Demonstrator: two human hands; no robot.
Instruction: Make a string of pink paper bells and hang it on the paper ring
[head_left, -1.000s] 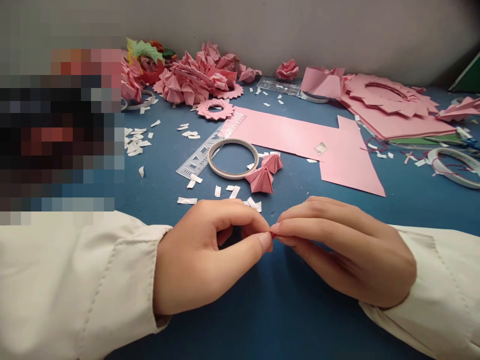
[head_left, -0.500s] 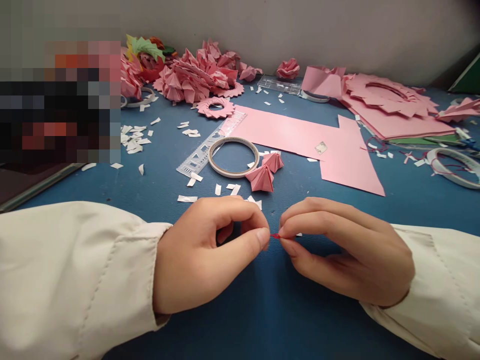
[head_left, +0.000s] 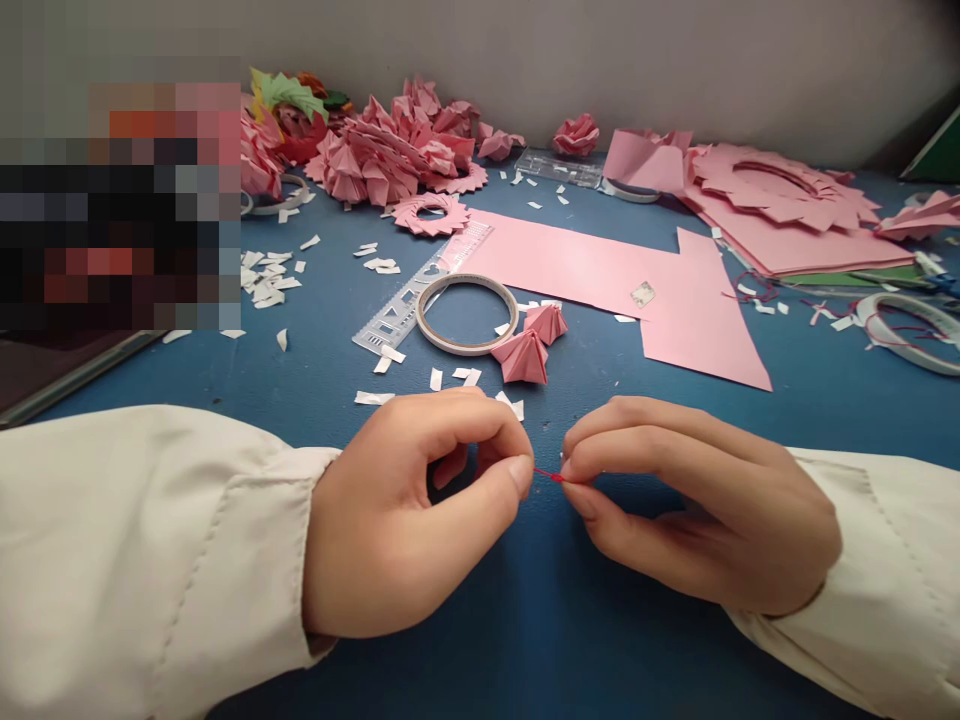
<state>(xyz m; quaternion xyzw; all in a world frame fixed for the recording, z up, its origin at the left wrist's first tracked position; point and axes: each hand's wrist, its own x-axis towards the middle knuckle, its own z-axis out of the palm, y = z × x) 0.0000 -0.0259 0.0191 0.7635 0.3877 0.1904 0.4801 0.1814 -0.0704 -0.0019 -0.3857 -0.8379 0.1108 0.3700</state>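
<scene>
A short red string point(head_left: 546, 473) with a small knot spans the gap between my fingertips, low over the blue table. My left hand point(head_left: 420, 515) pinches its left end between thumb and forefinger. The right end, by the knot, is held in the fingertips of my right hand point(head_left: 701, 505). Just beyond my hands sit two small folded pink paper pieces point(head_left: 523, 357), beside a roll of white tape point(head_left: 424, 330). Partly beneath the roll lies a clear stencil ruler point(head_left: 386, 325).
Pink paper sheet point(head_left: 570, 262) lies mid-table, with white scraps point(head_left: 270, 280) around. Folded pink paper flowers point(head_left: 375, 150) are heaped at the back left. At right are a pink paper ring point(head_left: 825, 205), stacked sheets and another tape roll point(head_left: 911, 335).
My hands have drawn slightly apart, so more of the red string shows between them. Both still pinch it.
</scene>
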